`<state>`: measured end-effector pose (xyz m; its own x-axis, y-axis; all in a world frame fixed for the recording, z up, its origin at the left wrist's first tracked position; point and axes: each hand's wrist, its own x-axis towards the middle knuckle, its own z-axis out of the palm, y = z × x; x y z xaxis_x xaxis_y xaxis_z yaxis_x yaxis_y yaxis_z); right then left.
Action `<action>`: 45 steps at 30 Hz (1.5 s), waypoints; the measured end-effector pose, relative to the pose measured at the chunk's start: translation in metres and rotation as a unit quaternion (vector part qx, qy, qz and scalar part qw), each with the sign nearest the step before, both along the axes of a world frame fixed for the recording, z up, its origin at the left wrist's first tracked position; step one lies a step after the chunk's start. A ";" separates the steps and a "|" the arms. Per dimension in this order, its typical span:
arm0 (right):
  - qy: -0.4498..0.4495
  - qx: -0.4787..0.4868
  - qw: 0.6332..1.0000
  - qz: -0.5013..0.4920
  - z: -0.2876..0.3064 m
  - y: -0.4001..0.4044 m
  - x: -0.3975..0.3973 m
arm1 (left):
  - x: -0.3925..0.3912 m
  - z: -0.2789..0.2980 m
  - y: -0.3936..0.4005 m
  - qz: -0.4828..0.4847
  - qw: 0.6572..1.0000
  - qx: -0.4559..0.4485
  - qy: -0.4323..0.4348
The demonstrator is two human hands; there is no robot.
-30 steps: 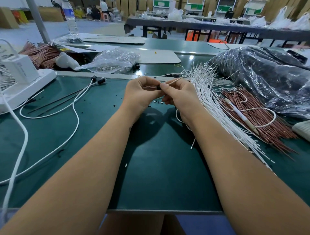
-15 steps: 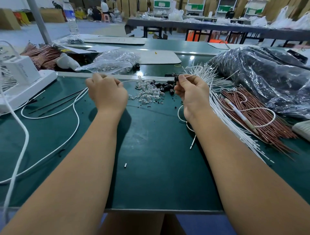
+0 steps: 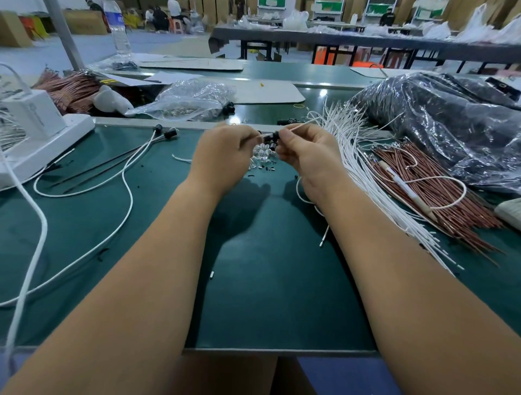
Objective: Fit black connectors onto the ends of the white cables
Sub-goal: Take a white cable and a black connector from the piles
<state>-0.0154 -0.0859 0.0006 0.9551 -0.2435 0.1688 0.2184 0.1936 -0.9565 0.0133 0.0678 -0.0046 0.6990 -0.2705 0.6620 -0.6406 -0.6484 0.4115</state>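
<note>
I pinch a black connector (image 3: 273, 137) with my right hand (image 3: 307, 153) while my left hand (image 3: 222, 158) pinches the white cable (image 3: 260, 136), above the green table (image 3: 276, 282), left of the cable bundle (image 3: 355, 158).

A dark green bench (image 3: 267, 296) is seen; cables (image 3: 346, 158) are white, a connector (image 3: 273, 137) black, rods (image 3: 439, 191) reddish-brown.

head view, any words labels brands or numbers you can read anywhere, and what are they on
No text can be read for certain.
White box on the left: a small round logo and a faint line of print, too blurred to read.
Water bottle at the back: blue label, print too small to read.
Green signs on the far racks: no legible characters.
Pen on the copper wires: markings too small to read.
</note>
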 end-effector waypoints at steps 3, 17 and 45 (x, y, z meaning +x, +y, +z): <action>-0.012 0.039 0.998 -0.036 0.000 -0.008 0.001 | 0.008 -0.002 0.014 0.108 0.994 -0.015 0.022; 0.006 -0.001 1.000 -0.014 0.000 -0.001 -0.001 | 0.002 -0.005 0.006 0.012 0.998 -0.030 0.050; -0.021 -0.030 0.998 -0.045 0.005 -0.009 -0.005 | -0.003 -0.002 -0.007 -0.081 0.945 -0.239 0.209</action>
